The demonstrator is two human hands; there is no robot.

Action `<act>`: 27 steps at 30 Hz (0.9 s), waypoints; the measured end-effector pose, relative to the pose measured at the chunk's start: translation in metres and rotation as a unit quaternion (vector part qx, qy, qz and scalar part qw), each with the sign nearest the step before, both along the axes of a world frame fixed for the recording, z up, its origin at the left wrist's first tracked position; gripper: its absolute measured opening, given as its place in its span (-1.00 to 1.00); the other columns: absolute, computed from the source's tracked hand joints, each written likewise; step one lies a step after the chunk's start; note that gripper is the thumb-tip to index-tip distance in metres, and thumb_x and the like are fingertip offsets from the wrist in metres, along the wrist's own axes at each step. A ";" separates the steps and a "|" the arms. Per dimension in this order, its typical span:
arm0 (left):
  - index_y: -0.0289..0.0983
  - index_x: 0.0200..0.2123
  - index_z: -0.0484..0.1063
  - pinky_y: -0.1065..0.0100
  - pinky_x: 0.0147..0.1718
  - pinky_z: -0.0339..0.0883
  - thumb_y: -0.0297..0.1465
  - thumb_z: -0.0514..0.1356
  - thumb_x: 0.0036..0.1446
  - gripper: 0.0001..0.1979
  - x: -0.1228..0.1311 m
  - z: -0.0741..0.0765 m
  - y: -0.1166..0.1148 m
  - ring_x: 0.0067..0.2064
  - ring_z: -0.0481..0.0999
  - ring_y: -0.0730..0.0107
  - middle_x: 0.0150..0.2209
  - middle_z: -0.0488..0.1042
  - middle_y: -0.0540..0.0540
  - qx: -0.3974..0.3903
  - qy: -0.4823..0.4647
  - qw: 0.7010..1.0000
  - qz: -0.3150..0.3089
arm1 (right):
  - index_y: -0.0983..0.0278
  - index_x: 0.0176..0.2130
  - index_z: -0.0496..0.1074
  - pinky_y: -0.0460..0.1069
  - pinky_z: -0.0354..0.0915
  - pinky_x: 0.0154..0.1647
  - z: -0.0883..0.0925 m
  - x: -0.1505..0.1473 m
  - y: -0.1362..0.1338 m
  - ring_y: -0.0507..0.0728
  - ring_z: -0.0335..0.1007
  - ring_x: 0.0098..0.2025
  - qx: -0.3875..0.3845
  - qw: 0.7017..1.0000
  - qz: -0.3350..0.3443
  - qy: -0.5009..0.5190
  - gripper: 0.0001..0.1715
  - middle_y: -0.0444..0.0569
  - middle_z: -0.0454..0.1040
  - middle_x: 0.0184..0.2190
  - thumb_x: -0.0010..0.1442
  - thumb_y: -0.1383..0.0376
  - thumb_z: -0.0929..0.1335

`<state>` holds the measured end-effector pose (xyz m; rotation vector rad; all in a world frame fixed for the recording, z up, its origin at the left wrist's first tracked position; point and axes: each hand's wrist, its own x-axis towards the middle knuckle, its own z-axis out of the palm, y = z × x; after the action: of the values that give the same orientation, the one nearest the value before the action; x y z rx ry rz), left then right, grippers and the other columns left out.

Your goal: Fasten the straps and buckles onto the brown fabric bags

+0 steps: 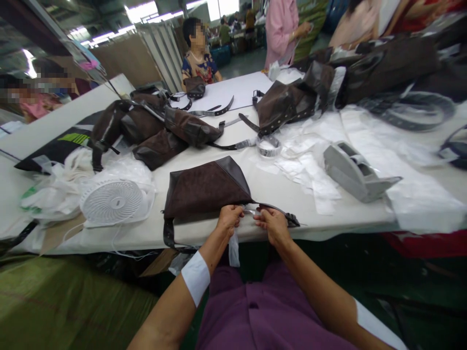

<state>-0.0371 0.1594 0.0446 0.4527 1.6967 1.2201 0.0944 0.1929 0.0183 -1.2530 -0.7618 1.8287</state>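
Note:
A dark brown handbag (pixel 206 187) with smooth leather-like corner panels lies on the white-covered table in front of me. Its strap hangs over the table edge at the left, and a black buckled end (pixel 292 218) lies to the right. At the bag's near right corner, my left hand (pixel 229 218) pinches a thin strip of clear plastic film (pixel 251 211). My right hand (pixel 273 224) pinches the other end, close beside the strap. More clear film (pixel 234 250) dangles below my left hand. The fingertips partly hide the film.
A white fan (pixel 115 200) stands at left, beside crumpled plastic bags. Brown bags (pixel 149 126) are piled behind it, with more (pixel 288 99) at back right. A grey tape dispenser (pixel 355 172) sits among white sheets (pixel 310 180). Several people are around the table and beyond.

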 end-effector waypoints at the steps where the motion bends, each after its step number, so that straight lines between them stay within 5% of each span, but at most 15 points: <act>1: -0.34 -0.61 0.31 0.47 -0.72 -0.21 -0.46 0.17 -0.12 -0.89 0.001 0.002 0.000 -0.74 0.02 0.68 -0.67 0.28 0.06 -0.001 0.006 1.000 0.001 | 0.38 -0.32 0.39 -0.17 0.30 -0.67 0.002 -0.001 0.004 0.00 0.42 -0.52 -0.003 1.000 -0.002 -0.004 -0.87 0.07 0.46 -0.22 0.06 0.38 0.31; 12: -0.33 -0.63 0.27 0.46 -0.71 -0.23 -0.46 0.20 -0.15 -0.85 -0.005 0.010 -0.002 -0.74 0.01 0.69 -0.70 0.23 0.08 -0.001 -0.028 1.000 -0.008 | 0.37 -0.33 0.41 -0.21 0.04 -0.77 0.009 -0.001 0.022 -0.09 0.21 -0.68 -0.150 0.971 0.183 0.043 -0.78 0.02 0.50 -0.41 0.22 0.27 0.27; 16: -0.34 -0.62 0.30 0.47 -0.70 -0.21 -0.39 0.27 -0.18 -0.80 -0.005 0.006 -0.002 -0.73 0.03 0.70 -0.68 0.27 0.06 0.004 -0.039 0.999 -0.005 | 0.38 -0.42 0.38 -0.23 0.01 -0.78 0.004 -0.002 0.020 -0.09 0.20 -0.67 -0.109 0.980 0.168 0.020 -0.93 -0.08 0.41 -0.54 0.07 0.39 0.37; 27: -0.35 -0.56 0.32 0.48 -0.70 -0.04 -0.34 0.31 -0.10 -0.76 -0.002 -0.001 -0.005 -0.69 0.10 0.67 -0.62 0.32 -0.01 0.014 -0.086 0.996 -0.028 | 0.31 -0.52 0.24 -0.20 -0.04 -0.80 -0.007 -0.003 0.003 -0.07 0.15 -0.73 -0.012 0.991 0.113 -0.067 -0.84 -0.20 0.28 -0.68 -0.04 0.37 0.36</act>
<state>-0.0387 0.1543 0.0434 0.3981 1.5128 1.2092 0.0913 0.1960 0.0109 -1.3620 -0.9948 1.9513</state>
